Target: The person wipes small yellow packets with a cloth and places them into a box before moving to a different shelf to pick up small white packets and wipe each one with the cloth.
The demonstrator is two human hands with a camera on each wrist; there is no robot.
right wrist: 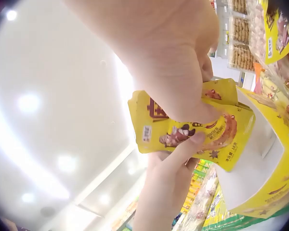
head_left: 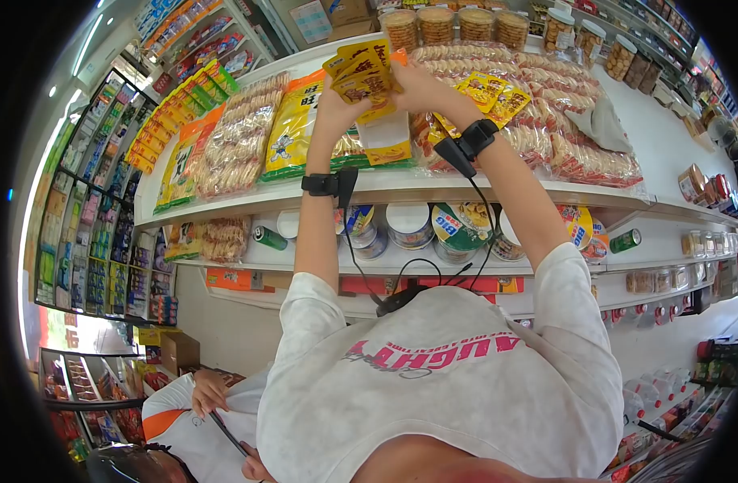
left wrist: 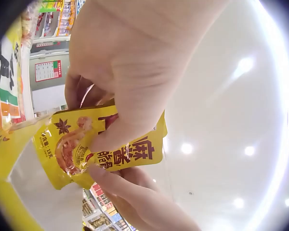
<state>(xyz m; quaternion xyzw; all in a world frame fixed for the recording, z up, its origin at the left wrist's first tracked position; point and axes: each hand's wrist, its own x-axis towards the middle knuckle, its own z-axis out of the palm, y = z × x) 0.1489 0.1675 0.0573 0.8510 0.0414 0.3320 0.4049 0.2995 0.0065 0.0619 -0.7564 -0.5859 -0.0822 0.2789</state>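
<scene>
Both hands hold a small stack of yellow snack packets (head_left: 365,76) above the shelf. The left hand (head_left: 337,113) grips the stack from the left side, and in the left wrist view its thumb lies across the front packet (left wrist: 72,144). From the other side the right hand (head_left: 425,90) pinches the same packets; in the right wrist view its thumb presses on the printed face of a packet (right wrist: 236,139). Just below the hands stands an open yellow box with a white inside (head_left: 387,133). More yellow packets (head_left: 506,101) lie to the right on bagged crackers.
Bagged round crackers (head_left: 244,137) and a large yellow bag (head_left: 292,137) lie left of the box. Clear jars (head_left: 437,30) line the back. A grey cloth-like item (head_left: 601,125) rests at right. Tubs (head_left: 408,225) fill the lower shelf. Another person's hand (head_left: 210,393) shows at lower left.
</scene>
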